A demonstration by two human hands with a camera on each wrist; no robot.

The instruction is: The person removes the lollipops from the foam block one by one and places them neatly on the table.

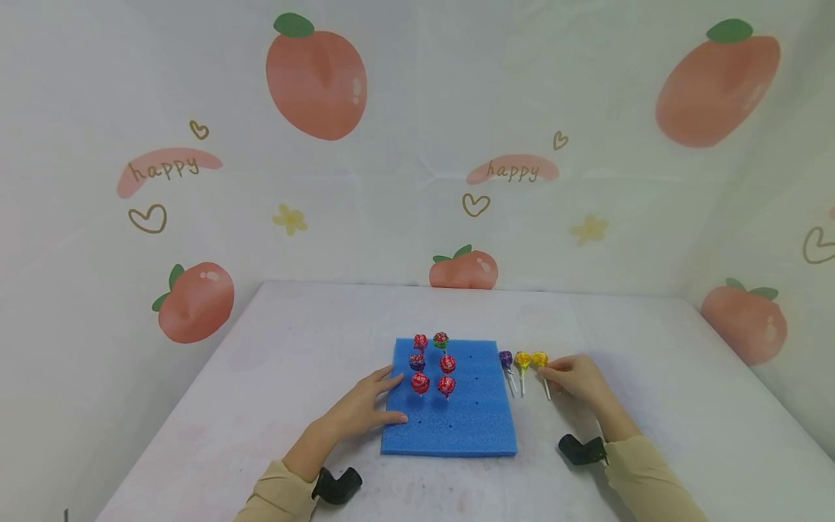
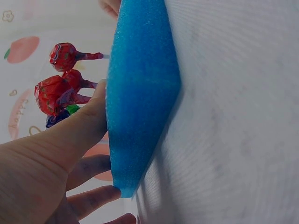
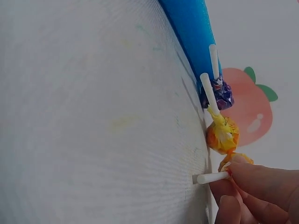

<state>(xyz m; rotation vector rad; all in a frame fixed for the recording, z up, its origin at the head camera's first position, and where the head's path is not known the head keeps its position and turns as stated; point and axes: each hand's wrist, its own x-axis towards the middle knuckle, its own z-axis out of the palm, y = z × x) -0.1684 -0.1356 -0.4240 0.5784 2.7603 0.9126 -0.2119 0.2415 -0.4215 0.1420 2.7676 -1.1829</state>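
Note:
My left hand rests at the left edge of a blue foam block, its fingers spread along the side and its thumb on top. Several wrapped lollipops stand upright in the block in two columns, mostly red, such as the front red lollipop; one at the back is red and green. To the right of the block, my right hand pinches a yellow lollipop between thumb and fingers, just below its head. In the right wrist view its white stick points left.
Beside the block lie another yellow lollipop and a purple lollipop, sticks toward me. Small holes dot the block's right half and front. The white table meets a peach-printed cloth backdrop behind.

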